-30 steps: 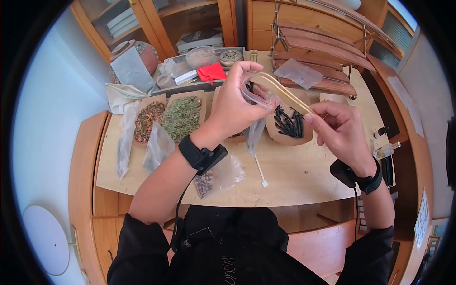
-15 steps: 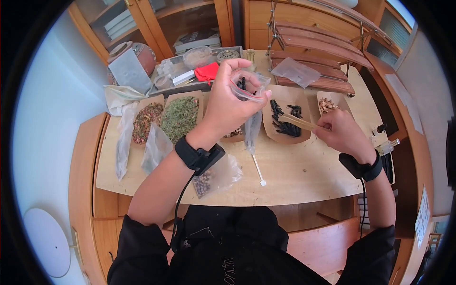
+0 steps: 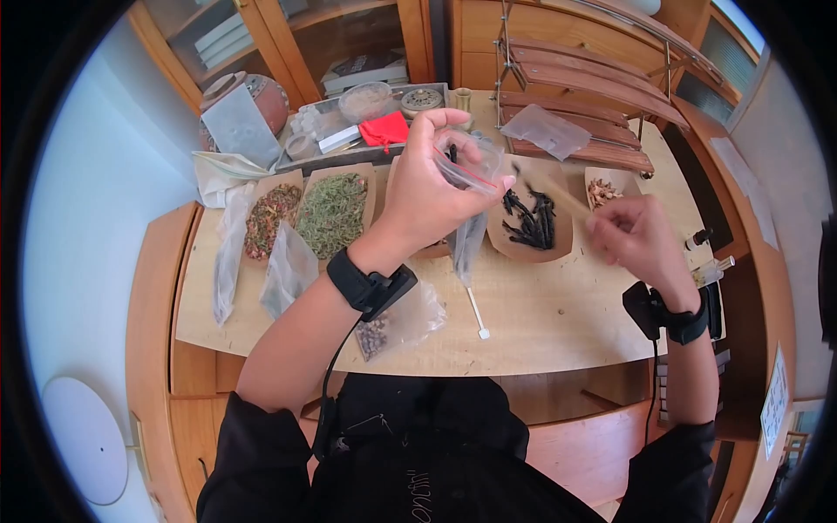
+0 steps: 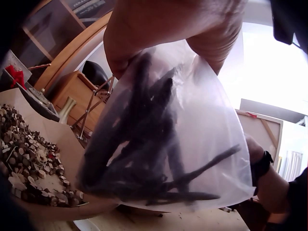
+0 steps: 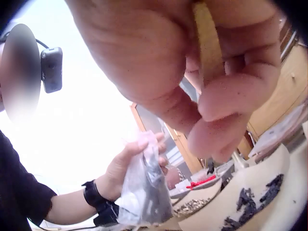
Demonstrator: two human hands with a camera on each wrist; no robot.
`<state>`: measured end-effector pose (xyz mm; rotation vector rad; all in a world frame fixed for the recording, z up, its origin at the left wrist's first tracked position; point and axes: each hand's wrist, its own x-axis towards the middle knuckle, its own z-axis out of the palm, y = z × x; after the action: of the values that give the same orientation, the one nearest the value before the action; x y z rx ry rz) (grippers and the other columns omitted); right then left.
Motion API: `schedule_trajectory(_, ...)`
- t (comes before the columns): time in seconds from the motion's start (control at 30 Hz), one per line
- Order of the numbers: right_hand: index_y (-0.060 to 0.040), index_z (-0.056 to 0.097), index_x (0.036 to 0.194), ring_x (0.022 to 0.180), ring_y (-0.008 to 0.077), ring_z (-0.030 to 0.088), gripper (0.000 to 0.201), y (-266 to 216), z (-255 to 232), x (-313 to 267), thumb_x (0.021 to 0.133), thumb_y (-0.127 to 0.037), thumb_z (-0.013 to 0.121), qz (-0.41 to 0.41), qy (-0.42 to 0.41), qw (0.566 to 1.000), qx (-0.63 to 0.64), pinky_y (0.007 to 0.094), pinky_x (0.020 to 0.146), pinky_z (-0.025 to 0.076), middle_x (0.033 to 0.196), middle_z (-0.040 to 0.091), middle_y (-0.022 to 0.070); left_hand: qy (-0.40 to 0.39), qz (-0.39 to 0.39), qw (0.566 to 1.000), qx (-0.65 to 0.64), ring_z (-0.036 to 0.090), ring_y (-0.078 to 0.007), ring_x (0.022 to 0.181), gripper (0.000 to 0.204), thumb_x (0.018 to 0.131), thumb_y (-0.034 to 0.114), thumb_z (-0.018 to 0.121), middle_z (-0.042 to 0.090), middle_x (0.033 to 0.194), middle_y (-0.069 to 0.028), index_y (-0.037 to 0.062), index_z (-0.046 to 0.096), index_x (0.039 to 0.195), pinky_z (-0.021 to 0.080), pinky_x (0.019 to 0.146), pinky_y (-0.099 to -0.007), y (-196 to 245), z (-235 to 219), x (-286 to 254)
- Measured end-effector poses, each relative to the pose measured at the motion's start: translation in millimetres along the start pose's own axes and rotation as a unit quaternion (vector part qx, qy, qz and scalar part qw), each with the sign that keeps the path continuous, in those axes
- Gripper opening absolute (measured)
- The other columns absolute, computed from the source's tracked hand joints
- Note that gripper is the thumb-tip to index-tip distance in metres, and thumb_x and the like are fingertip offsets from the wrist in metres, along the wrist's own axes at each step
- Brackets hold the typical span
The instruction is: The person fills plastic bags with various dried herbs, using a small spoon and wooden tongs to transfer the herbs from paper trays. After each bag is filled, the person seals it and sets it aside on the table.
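My left hand (image 3: pixel 436 187) holds a clear zip bag (image 4: pixel 216 122) by its opened mouth, over the middle of the table. Inside the bag are dark, twig-like pieces (image 4: pixel 127 144), seen through the plastic in the left wrist view. In my right hand (image 3: pixel 643 235) is a pair of wooden tongs (image 5: pixel 209 45), gripped between thumb and fingers. The tongs are blurred in the head view, and a small dark shape shows at their tip. Below them, a brown paper tray (image 3: pixel 554 253) holds more black pieces (image 3: pixel 529 225).
More paper trays line the table: green dried herb (image 3: pixel 334 213), reddish dried flowers (image 3: pixel 274 218), wood-like slices (image 4: pixel 29 154) and pale pieces (image 3: pixel 603 192). A bag of round pieces (image 3: pixel 397 327) and a white stick (image 3: pixel 479 315) lie in front. Behind stands a slatted wooden rack (image 3: pixel 575 122).
The tongs were at the bag's mouth, then went down to the black pieces in the tray. Now they are lifted above that tray, angled towards the bag. The left hand has stayed nearly still.
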<state>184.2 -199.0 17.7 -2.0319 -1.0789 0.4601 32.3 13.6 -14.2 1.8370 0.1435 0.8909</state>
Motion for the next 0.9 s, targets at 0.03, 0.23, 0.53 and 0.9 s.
schedule_trajectory(0.03,0.0059,0.066,0.077,0.049,0.0073,0.055,0.018,-5,-3,-2,0.085,-0.01,0.065,0.001,0.001,1.0,-0.001,0.0222,0.046,0.042,0.058,0.059,0.0031,-0.002,0.005,1.0,0.002,0.049,-0.0071,0.077,0.067,0.072,0.01,0.081,0.054,0.085,-0.0003,0.0017,0.038,0.122,0.044,0.071,-0.0222,0,1,0)
schedule_trajectory(0.23,0.0039,0.067,0.087,0.052,0.0038,0.053,0.018,-47,12,-4,0.09,-0.013,0.063,-0.119,0.053,0.976,0.174,0.0182,0.046,0.039,0.066,0.061,0.0006,-0.007,0.003,1.0,-0.012,0.049,-0.007,0.078,0.069,0.071,0.009,0.081,0.053,0.084,-0.0002,0.0018,0.038,0.123,0.044,0.07,-0.022,1,6,-2)
schedule_trajectory(0.53,0.0053,0.066,0.084,0.051,0.0018,0.048,0.021,-42,28,4,0.088,-0.015,0.066,-0.123,-0.004,0.99,0.076,0.019,0.045,0.034,0.06,0.056,-0.0027,-0.014,0.001,1.0,-0.011,0.05,-0.0076,0.081,0.071,0.069,0.007,0.081,0.055,0.089,-0.0009,0.0038,0.038,0.126,0.045,0.071,-0.0226,1,-5,0)
schedule_trajectory(0.9,0.0076,0.066,0.071,0.048,0.0125,0.056,0.017,9,4,18,0.078,-0.008,0.068,-0.026,0.004,0.997,-0.076,0.0294,0.046,0.042,0.053,0.057,0.009,0.002,0.022,1.0,0.008,0.049,-0.0081,0.079,0.074,0.069,0.011,0.083,0.055,0.088,-0.0007,0.0019,0.038,0.127,0.044,0.073,-0.0231,-1,-11,-1)
